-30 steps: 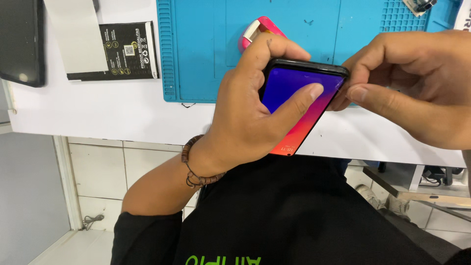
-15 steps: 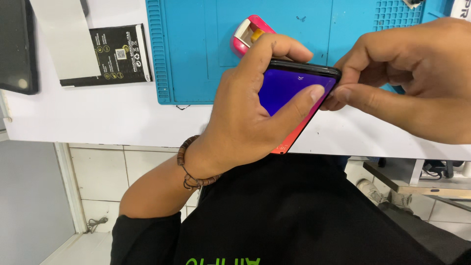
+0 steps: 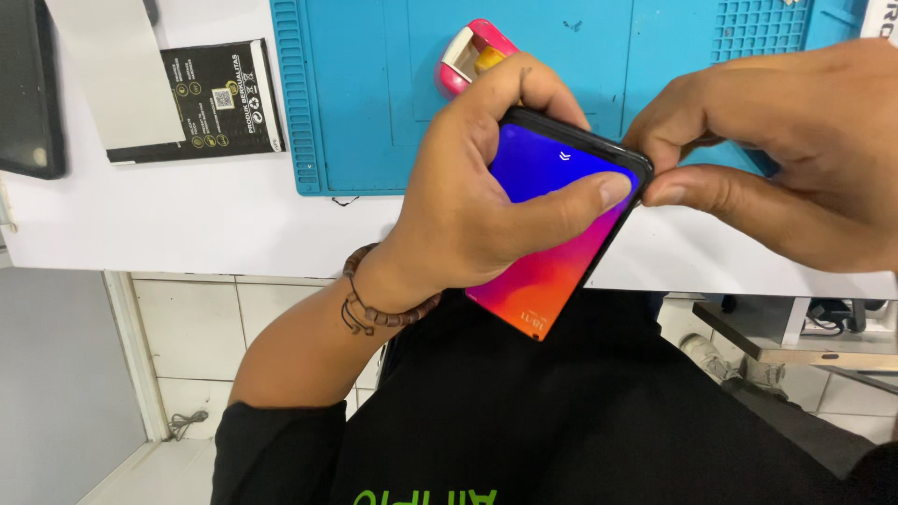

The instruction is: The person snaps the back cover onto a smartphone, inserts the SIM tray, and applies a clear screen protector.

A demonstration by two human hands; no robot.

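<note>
Shifted slightly right against the blue mat since 0.5 s ago, grip unchanged. Left forearm angled up from lower left, wrist with bead bracelet bent inward. Phone tilted above the tabletop edge, between both hands, screen lit. Left hand wrapped around phone, thumb flat across screen. Right hand pinching phone's top right corner with thumb and forefinger. Pink tool lying on mat behind.

blue work mat | pink-white gadget on mat | black-white box | dark tablet at left
</note>
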